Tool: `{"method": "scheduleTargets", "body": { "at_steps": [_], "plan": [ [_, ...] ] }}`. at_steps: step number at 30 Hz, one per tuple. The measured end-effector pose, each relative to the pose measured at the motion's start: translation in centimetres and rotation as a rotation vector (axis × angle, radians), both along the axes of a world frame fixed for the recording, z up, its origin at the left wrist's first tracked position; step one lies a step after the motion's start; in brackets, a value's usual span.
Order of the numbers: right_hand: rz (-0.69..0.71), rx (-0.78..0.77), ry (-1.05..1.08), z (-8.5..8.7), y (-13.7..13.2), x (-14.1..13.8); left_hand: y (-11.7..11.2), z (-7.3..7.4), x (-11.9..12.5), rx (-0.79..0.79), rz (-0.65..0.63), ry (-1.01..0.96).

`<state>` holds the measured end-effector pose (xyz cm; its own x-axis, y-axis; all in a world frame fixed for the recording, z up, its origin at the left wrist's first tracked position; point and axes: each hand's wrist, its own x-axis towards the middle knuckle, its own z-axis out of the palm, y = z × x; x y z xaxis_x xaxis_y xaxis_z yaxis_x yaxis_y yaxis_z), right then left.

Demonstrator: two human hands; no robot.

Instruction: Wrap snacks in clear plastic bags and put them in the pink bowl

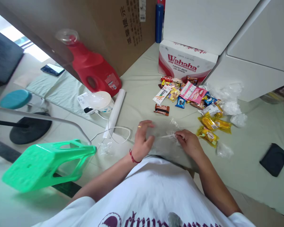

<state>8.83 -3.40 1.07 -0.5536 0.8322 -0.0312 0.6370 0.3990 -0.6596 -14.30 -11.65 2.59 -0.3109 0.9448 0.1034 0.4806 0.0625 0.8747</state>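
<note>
Clear plastic (169, 136) is low down between the person's two hands, just in front of a white shirt (156, 181) with dark red writing. It is over a pale green cloth (137, 104) that has soft creases. The right hand (189, 144) pinches the plastic, its thumb and fingertips pressed close together. The left hand (142, 142) has its thumb and fingers bent and well apart, and nothing can be seen in it. Yellow snack packs (207, 135) lie near the right hand. A small brown pack (162, 110) sits a bit past the hands, and behind it is a heap of snacks (174, 93). A pink pack (193, 92) lies on the heap, but its words are too small to read. Off to the left, a bright green stool (33, 164) stands on a tile floor (63, 132). Farther off is a red jug (92, 69) with a little label (112, 83). A white and red box (184, 61) says "Wahaha" and "Purified water for drinking." A big brown cardboard box (104, 31) has Chinese writing, and white cabinets (203, 22) stand at the back.
</note>
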Motion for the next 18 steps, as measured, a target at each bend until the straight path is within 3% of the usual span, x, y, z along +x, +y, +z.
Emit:
{"method": "scheduleTargets", "body": {
  "at_steps": [3,6,8,12,15,18],
  "plan": [
    [0.015,0.125,-0.085,0.4,-0.2,-1.2,1.6,0.8,2.1,-0.096,-0.131,0.278],
    [-0.059,0.22,-0.145,0.2,-0.1,-1.3,3.5,-0.5,3.2,-0.364,-0.227,0.343],
    [-0.109,0.239,-0.159,-0.4,0.0,-0.7,4.3,-1.8,3.1,-0.414,-0.251,0.213],
    [-0.117,0.206,0.004,-1.1,0.2,1.6,4.8,-3.7,2.3,-0.359,-0.212,-0.165],
    [-0.219,0.23,0.097,-0.8,-0.1,3.3,4.8,-3.9,1.5,-0.344,-0.153,-0.33],
    [-0.426,0.257,0.135,-0.7,-0.4,4.8,5.0,-3.8,0.3,-0.299,-0.079,-0.467]
  ]
}}
